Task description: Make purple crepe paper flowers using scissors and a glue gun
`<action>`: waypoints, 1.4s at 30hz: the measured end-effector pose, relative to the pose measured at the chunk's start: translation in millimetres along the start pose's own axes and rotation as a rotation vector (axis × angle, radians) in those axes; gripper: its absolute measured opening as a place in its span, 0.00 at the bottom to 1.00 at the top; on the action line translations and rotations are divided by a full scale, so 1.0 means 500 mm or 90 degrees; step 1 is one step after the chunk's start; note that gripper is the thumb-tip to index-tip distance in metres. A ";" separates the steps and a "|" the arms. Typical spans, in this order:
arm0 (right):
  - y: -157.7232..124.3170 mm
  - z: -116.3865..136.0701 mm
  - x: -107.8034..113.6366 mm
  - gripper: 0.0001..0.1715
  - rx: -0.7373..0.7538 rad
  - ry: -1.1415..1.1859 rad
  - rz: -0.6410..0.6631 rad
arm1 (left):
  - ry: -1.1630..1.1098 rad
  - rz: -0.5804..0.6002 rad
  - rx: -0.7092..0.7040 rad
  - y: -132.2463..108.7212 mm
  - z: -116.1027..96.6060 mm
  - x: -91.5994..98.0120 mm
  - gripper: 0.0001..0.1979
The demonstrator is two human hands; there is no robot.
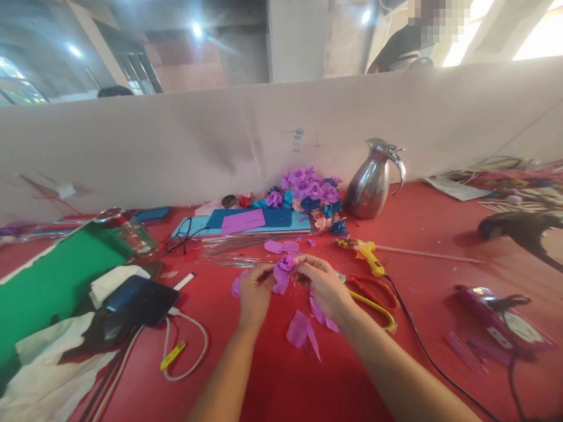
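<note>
Left hand (258, 288) and right hand (322, 284) pinch a purple flower (283, 273), apparently paper.

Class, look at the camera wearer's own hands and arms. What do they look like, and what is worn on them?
The left hand and right hand are ungloved. The left forearm and right forearm taper toward the hands, with no sleeve, watch or bracelet in sight. No markings stand out; a thin ring would be hard to make out.

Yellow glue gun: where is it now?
In the head view, the glue gun lies right of centre, between the right hand and the metal jug.
</note>
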State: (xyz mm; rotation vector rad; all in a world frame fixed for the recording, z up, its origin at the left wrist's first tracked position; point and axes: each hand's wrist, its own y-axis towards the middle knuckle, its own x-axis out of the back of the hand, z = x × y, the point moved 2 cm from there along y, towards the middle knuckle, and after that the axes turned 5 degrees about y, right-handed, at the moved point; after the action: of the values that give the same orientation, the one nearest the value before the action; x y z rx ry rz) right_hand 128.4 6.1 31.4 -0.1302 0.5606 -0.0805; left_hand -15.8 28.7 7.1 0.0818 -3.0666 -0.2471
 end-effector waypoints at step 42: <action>-0.011 0.025 -0.008 0.09 0.044 -0.068 0.091 | 0.008 0.171 -0.062 0.017 -0.022 0.014 0.05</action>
State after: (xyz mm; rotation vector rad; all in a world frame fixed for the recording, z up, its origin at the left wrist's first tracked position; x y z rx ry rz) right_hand 131.4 2.3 44.8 -0.0273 0.4593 0.0462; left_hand -22.4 34.7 19.6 -0.3288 -3.0010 -0.3758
